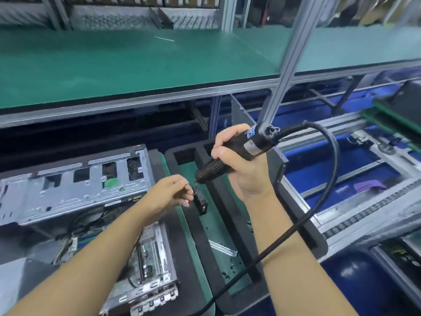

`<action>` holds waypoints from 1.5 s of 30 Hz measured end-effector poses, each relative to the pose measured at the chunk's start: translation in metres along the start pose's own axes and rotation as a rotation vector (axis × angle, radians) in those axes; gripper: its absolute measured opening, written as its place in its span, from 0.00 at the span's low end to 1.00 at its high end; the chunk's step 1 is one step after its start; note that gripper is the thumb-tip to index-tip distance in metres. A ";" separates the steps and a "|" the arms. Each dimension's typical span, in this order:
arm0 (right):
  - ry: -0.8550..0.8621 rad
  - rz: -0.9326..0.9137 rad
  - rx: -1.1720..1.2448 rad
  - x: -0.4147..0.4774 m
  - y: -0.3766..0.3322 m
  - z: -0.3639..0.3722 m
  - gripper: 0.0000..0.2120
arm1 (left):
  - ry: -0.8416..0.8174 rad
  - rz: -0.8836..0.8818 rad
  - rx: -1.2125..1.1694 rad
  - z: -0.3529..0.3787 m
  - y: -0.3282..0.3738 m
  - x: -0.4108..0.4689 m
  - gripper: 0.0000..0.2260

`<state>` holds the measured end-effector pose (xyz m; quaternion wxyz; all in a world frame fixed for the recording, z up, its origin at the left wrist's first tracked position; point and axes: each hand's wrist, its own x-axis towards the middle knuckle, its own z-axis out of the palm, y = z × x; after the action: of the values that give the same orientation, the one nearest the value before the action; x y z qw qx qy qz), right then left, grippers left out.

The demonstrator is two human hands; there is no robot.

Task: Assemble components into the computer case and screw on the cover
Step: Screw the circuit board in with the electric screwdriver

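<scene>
Gripping electric screwdriver [249, 145] in right hand [247, 174]; pinching small black part [201, 205] in left hand [169, 195], seven o'clock of it.

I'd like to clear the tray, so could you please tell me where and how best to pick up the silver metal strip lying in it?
I'd pinch the silver metal strip across its two long edges near mid-length, coming straight down from above: it lies flat and slanted on the tray's green floor, with black foam walls blocking low side approaches.

obst: green shelf [136, 65] overhead | alu post [289, 55] R | case [68, 185] L
</scene>
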<state>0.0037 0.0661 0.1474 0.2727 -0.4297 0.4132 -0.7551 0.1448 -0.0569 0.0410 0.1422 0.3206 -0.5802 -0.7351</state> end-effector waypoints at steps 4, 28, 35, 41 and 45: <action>0.031 -0.016 0.023 0.004 -0.002 0.033 0.17 | 0.073 -0.057 -0.243 -0.008 0.005 -0.022 0.12; -0.056 0.083 0.135 0.004 0.026 0.095 0.09 | -0.037 -0.072 -1.058 -0.056 -0.053 -0.045 0.15; -0.072 0.098 0.135 0.001 0.027 0.091 0.09 | -0.014 -0.126 -1.214 -0.048 -0.050 -0.043 0.09; -0.051 0.100 0.180 0.000 0.025 0.089 0.09 | -0.066 -0.138 -1.318 -0.046 -0.043 -0.048 0.12; -0.068 0.102 0.182 0.000 0.026 0.089 0.10 | -0.063 -0.144 -1.356 -0.043 -0.037 -0.051 0.11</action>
<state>0.0830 0.0178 0.1512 0.3628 -0.4069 0.3548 -0.7595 0.2168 -0.0494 0.0162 0.2455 0.1771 0.0274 -0.9527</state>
